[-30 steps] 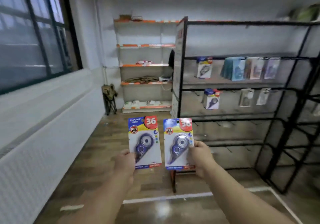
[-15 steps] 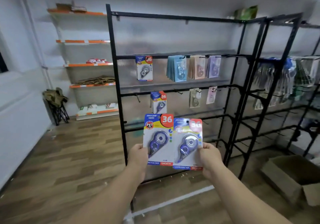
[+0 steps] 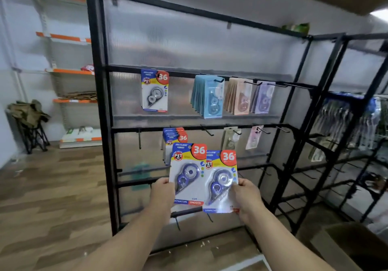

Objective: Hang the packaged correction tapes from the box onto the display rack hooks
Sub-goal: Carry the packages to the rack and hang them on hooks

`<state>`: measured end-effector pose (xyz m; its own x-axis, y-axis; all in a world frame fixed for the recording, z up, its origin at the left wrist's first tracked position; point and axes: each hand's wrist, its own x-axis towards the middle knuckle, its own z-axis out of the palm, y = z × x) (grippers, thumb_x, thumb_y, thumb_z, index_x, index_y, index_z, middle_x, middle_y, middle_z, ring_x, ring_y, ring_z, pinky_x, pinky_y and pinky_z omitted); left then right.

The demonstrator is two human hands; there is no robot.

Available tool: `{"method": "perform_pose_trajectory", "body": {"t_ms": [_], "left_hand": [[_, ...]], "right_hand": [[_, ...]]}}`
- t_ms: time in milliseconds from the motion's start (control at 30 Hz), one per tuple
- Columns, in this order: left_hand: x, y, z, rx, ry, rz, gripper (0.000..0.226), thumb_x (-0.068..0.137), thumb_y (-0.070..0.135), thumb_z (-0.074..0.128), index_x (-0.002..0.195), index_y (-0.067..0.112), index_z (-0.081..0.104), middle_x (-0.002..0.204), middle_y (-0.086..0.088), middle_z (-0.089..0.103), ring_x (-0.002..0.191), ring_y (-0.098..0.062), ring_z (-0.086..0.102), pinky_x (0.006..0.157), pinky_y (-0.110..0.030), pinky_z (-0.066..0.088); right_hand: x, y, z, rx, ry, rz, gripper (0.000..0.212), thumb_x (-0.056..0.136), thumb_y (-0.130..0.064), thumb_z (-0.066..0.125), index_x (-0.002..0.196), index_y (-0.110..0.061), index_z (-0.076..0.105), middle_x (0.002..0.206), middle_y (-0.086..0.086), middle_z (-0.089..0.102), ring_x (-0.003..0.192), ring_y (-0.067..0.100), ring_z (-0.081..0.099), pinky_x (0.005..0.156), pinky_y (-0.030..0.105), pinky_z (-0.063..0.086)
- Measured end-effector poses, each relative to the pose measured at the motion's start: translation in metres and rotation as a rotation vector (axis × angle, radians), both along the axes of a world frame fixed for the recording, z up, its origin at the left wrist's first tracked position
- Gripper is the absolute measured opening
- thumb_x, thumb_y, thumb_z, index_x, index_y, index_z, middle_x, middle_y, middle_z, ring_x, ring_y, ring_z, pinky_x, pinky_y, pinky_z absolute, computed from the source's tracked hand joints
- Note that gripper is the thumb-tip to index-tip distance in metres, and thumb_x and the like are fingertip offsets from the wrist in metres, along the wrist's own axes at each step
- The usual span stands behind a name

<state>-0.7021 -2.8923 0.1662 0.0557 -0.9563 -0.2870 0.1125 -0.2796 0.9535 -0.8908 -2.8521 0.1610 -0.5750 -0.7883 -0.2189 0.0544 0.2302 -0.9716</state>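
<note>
My left hand (image 3: 162, 193) pinches the left edge of one packaged correction tape (image 3: 188, 173), a blue and yellow card with a red "36" badge. My right hand (image 3: 246, 197) holds a second, matching pack (image 3: 220, 181) by its right edge; that pack sits partly behind the first. Both are held up before the black display rack (image 3: 98, 102). Directly behind them a stack of the same packs (image 3: 175, 137) hangs on a second-row hook. One more such pack (image 3: 155, 91) hangs on the top row. A bare hook (image 3: 139, 138) sticks out left of the stack.
Light blue (image 3: 209, 96), tan (image 3: 238, 96) and lilac packs (image 3: 263, 97) hang on the top row, with two thin packs below. An open cardboard box (image 3: 346, 243) sits on the floor at lower right. More black racks stand to the right, orange-edged shelves and a folded stool (image 3: 28, 121) to the left.
The view has swung right and drawn closer to the rack. Both hands have carried the two packs up toward the second-row stack, with their inner edges now overlapping.
</note>
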Motion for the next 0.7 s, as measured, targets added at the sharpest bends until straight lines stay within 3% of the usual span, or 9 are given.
{"method": "perform_pose_trajectory", "body": {"t_ms": [133,267,367,433,500,600,633,700], "left_hand": [[0.003,-0.042,-0.009,0.05,-0.013,0.082,0.022,0.089,-0.004,0.04,0.079,0.008,0.056,0.089,-0.021,0.065,0.081,-0.038,0.066,0.076,-0.052,0.054],[0.017,-0.073,-0.018,0.069,-0.047,0.239,0.021,0.09,-0.004,0.041,0.077,0.006,0.054,0.081,-0.019,0.063,0.071,-0.033,0.063,0.065,-0.039,0.051],[0.025,-0.097,-0.027,0.051,-0.076,0.369,0.019,0.084,-0.002,0.044,0.074,0.004,0.058,0.074,-0.018,0.06,0.068,-0.03,0.06,0.064,-0.042,0.051],[0.026,-0.117,-0.038,0.061,-0.104,0.421,0.014,0.076,0.005,0.048,0.077,0.004,0.061,0.075,-0.019,0.062,0.072,-0.034,0.062,0.064,-0.045,0.051],[0.02,-0.125,-0.039,0.085,-0.107,0.459,0.013,0.074,0.004,0.048,0.076,0.006,0.061,0.077,-0.019,0.063,0.073,-0.034,0.063,0.065,-0.042,0.051],[0.005,-0.128,-0.036,0.088,-0.089,0.486,0.011,0.073,0.004,0.05,0.075,0.006,0.061,0.077,-0.018,0.065,0.074,-0.031,0.063,0.066,-0.04,0.049],[0.001,-0.128,-0.038,0.088,-0.082,0.502,0.01,0.07,0.005,0.051,0.072,0.006,0.06,0.076,-0.018,0.064,0.074,-0.031,0.062,0.066,-0.04,0.047],[-0.001,-0.128,-0.043,0.109,-0.078,0.53,0.01,0.072,0.003,0.05,0.07,0.006,0.059,0.076,-0.02,0.062,0.073,-0.03,0.06,0.065,-0.04,0.047]], "right_hand": [[0.001,-0.055,-0.007,0.002,-0.022,0.05,0.013,0.091,-0.005,0.055,0.08,-0.008,0.059,0.083,0.016,0.07,0.069,0.026,0.063,0.063,0.036,0.052],[0.009,-0.119,-0.014,0.038,-0.047,0.164,0.01,0.094,-0.004,0.051,0.095,-0.004,0.06,0.091,0.017,0.069,0.078,0.03,0.066,0.065,0.036,0.056],[0.008,-0.164,-0.017,0.044,0.0,0.234,0.013,0.095,-0.004,0.048,0.1,-0.007,0.059,0.093,0.014,0.066,0.065,0.017,0.057,0.044,0.018,0.046],[0.004,-0.191,-0.019,0.062,0.003,0.279,0.013,0.095,-0.004,0.047,0.101,-0.007,0.058,0.096,0.015,0.066,0.069,0.02,0.059,0.052,0.02,0.048],[0.0,-0.216,-0.025,0.079,0.003,0.338,0.016,0.094,-0.007,0.049,0.106,-0.007,0.06,0.102,0.015,0.068,0.08,0.026,0.065,0.065,0.031,0.054],[-0.006,-0.25,-0.039,0.097,0.049,0.415,0.01,0.093,-0.009,0.051,0.096,-0.011,0.06,0.099,0.014,0.07,0.083,0.03,0.068,0.076,0.046,0.058],[-0.005,-0.254,-0.042,0.095,0.078,0.417,0.009,0.093,-0.008,0.05,0.091,-0.011,0.058,0.098,0.014,0.069,0.085,0.031,0.067,0.079,0.047,0.057],[-0.003,-0.254,-0.041,0.088,0.161,0.394,0.009,0.094,-0.005,0.049,0.09,-0.009,0.055,0.095,0.013,0.065,0.085,0.028,0.061,0.073,0.037,0.053]]}}
